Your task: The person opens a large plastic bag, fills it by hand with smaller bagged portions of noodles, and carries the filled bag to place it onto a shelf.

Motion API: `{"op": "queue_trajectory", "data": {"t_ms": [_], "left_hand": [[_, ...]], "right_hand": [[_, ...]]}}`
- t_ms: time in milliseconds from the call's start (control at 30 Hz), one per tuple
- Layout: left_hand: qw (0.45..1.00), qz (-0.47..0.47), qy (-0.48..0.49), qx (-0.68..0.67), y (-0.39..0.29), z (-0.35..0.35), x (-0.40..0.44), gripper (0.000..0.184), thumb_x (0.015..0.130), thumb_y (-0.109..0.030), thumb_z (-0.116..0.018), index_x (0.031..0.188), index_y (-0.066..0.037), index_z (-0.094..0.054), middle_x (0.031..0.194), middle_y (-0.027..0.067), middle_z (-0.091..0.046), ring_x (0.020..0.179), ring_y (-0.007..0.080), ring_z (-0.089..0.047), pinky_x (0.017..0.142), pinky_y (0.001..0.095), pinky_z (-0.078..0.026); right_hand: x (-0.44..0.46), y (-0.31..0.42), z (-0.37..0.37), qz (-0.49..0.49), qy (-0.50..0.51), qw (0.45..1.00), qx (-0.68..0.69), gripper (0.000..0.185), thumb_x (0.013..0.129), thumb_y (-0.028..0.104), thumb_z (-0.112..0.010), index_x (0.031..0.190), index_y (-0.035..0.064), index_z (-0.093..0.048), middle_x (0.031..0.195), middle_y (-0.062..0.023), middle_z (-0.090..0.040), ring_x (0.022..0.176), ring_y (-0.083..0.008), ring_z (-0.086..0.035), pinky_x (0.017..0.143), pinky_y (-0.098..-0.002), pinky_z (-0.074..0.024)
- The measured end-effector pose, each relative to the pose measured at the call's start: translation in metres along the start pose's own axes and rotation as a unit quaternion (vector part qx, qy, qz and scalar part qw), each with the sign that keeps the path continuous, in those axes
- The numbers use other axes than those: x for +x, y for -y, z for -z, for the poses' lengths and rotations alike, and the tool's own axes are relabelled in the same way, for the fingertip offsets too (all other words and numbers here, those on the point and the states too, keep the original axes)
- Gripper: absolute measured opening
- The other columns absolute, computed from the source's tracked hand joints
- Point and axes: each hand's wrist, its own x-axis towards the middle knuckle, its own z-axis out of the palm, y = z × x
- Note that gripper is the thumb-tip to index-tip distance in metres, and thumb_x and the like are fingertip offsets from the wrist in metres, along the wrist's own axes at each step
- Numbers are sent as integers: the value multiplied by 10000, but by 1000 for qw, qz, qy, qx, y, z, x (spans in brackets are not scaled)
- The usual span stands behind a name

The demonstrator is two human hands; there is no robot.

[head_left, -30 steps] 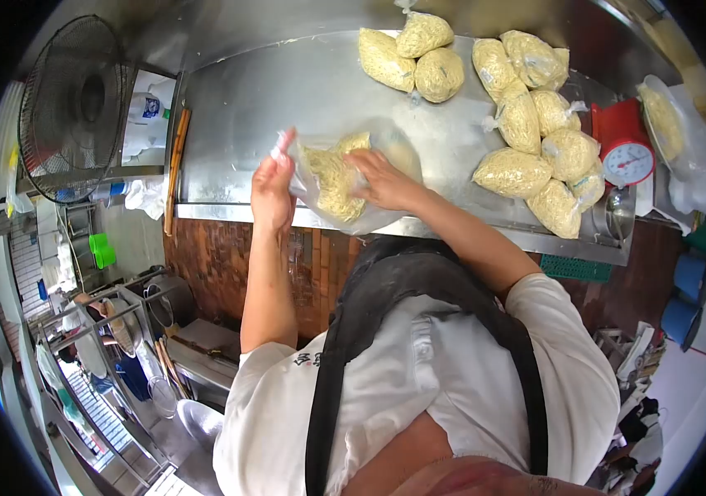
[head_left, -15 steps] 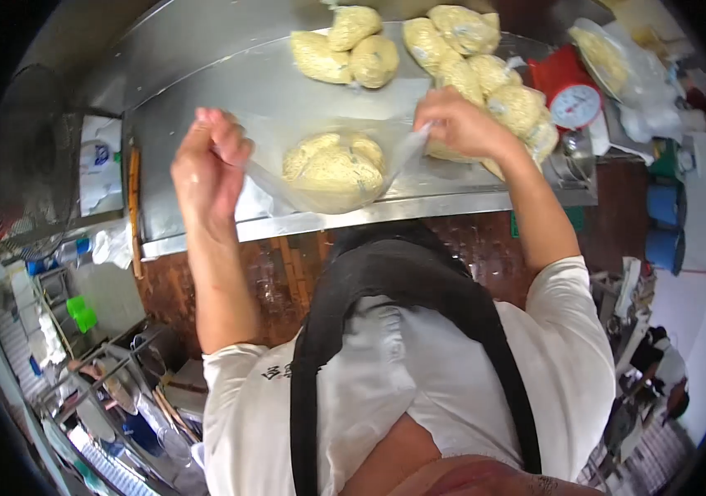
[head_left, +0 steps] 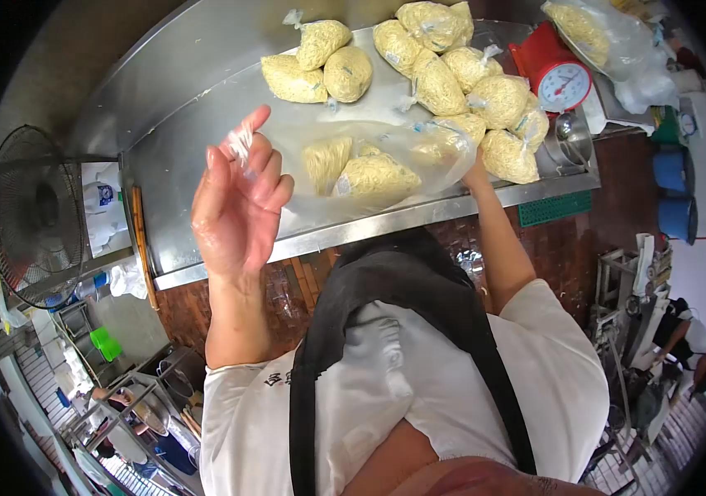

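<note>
My left hand (head_left: 241,198) is raised palm-up over the counter's front edge, its fingers half curled. Thin white strips (head_left: 241,144) sit between its thumb and forefinger; their exact kind is unclear. To its right lies a large clear plastic bag (head_left: 295,186), with bundles of pale yellow noodles (head_left: 378,176) inside. My right hand (head_left: 475,175) reaches to the bag's right end, where its fingers are hidden by plastic and a small bag of noodles (head_left: 440,149). Whether it grips that small bag cannot be made out.
Several knotted noodle bags (head_left: 498,101) are heaped behind my right hand, others (head_left: 347,74) at the back. A red dial scale (head_left: 564,87) and metal bowls (head_left: 568,140) stand on the right. A wooden stick (head_left: 140,240) lies left; a fan (head_left: 39,215) stands beyond.
The large clear bag, earlier held up between both hands, now lies flatter on the counter. My right hand has moved down and right. My left hand has turned palm-up, away from the bag.
</note>
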Motion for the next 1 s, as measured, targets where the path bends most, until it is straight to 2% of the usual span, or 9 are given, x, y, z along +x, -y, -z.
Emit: {"op": "queue_trajectory", "data": {"t_ms": [133, 233, 333, 467, 533, 633, 767, 933, 1000], "left_hand": [[993, 39, -74, 83, 37, 32, 18, 538, 1061, -323, -485, 1405, 84, -411, 908, 51, -546, 702, 139, -489, 609, 291, -426], [988, 81, -88, 96, 34, 49, 22, 529, 1058, -325, -501, 1389, 81, -429, 880, 45, -534, 687, 131, -479, 592, 283, -416], [981, 100, -119, 117, 34, 57, 21, 525, 1059, -318, -511, 1391, 81, -432, 868, 39, -523, 686, 116, -470, 588, 262, -402], [980, 78, -120, 138, 27, 65, 9, 600, 1057, -406, -492, 1434, 51, -397, 884, 31, -534, 686, 98, -462, 575, 232, -399], [979, 80, -117, 143, 26, 69, 4, 676, 1040, -495, -480, 1461, 21, -369, 907, 36, -544, 691, 97, -469, 567, 225, -411], [985, 77, -92, 125, 28, 65, -2, 714, 1026, -536, -473, 1468, 15, -364, 928, 38, -546, 695, 98, -480, 567, 222, -416], [994, 70, -55, 63, 36, 65, -2, 810, 984, -601, -496, 1472, 28, -345, 998, 42, -549, 713, 104, -490, 574, 226, -433], [997, 40, -38, 49, 29, 55, -8, 891, 959, -639, -506, 1496, 43, -306, 1020, 48, -549, 720, 104, -483, 567, 234, -430], [998, 46, -15, 43, 17, 65, -13, 879, 965, -633, -500, 1494, 44, -313, 1012, 48, -548, 715, 103, -472, 563, 237, -426]], "right_hand": [[-21, 62, 12, -226, 84, 950, 201, 355, 909, 227, -723, 1166, 10, -608, 946, -86, -644, 803, -198, -627, 667, -324, -533], [-5, -11, 7, -334, 234, 910, 73, 232, 942, 205, -690, 1064, 17, -631, 872, -45, -634, 652, -120, -556, 517, -315, -463], [-5, 4, 28, -291, 273, 906, 141, 206, 971, 234, -661, 1007, 32, -652, 843, -29, -634, 641, -110, -538, 527, -309, -455], [16, 76, 51, -107, -27, 944, 311, 223, 1023, 254, -590, 946, 52, -642, 853, -3, -637, 746, -88, -552, 690, -238, -458], [51, 119, 93, 38, 157, 946, 281, 211, 1023, 236, -595, 954, 42, -639, 904, -15, -653, 842, -92, -583, 797, -259, -478], [28, 220, 100, 110, 139, 875, 450, 184, 1011, 208, -611, 956, 37, -653, 932, -29, -655, 878, -107, -595, 830, -281, -488], [-39, 309, 75, 150, 84, 897, 406, 113, 957, 110, -638, 864, 60, -677, 1002, -70, -689, 954, -140, -623, 907, -308, -492], [-78, 341, 3, 354, 384, 846, 111, 129, 953, 162, -634, 984, 63, -711, 1020, -85, -705, 916, -236, -659, 843, -368, -519], [-53, 317, 10, 250, 355, 898, 69, 161, 956, 190, -638, 1007, 58, -714, 1036, -104, -702, 939, -272, -659, 878, -376, -514]]}}
